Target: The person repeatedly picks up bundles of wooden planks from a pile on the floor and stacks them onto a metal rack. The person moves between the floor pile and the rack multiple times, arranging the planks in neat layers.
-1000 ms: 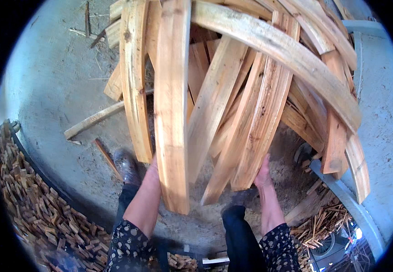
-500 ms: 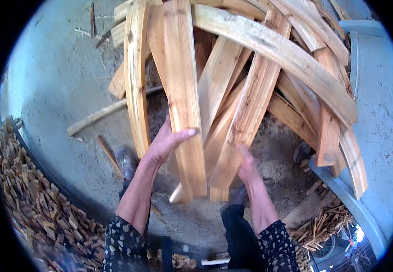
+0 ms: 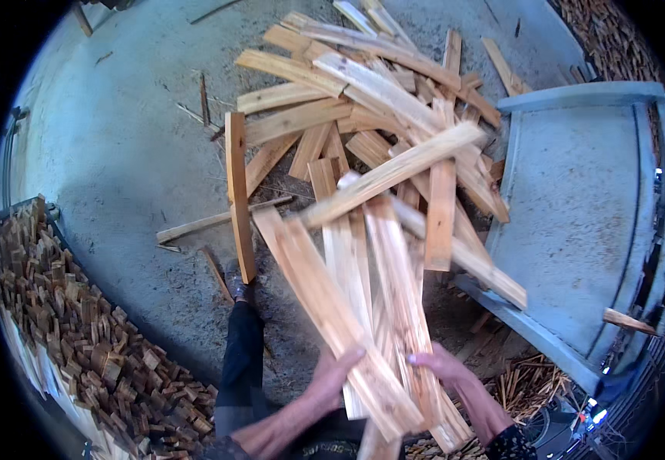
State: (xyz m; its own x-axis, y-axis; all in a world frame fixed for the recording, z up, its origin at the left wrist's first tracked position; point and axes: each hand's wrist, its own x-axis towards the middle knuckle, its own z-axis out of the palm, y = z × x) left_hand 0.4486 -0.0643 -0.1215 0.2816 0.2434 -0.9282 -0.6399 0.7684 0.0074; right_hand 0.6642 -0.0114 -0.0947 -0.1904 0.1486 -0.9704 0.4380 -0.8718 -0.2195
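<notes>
Sawn planks [image 3: 329, 314] sit bunched between forearms [image 3: 280, 426] angled inward; left hand [image 3: 329, 379] half-curled, clamped on their left edge, right hand [image 3: 446, 368] likewise on their right; beyond them, a loose plank heap [image 3: 378, 92] lies on concrete floor [image 3: 118, 153]

The planks [image 3: 332, 316] are matt wood, the floor [image 3: 129, 165] rough (seemingly concrete).

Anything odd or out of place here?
The heap is askew: planks cross at many angles, unstacked. The held planks splay too. One short piece sits alone at the right edge of the blue panel. Some blur; no clear damage.
</notes>
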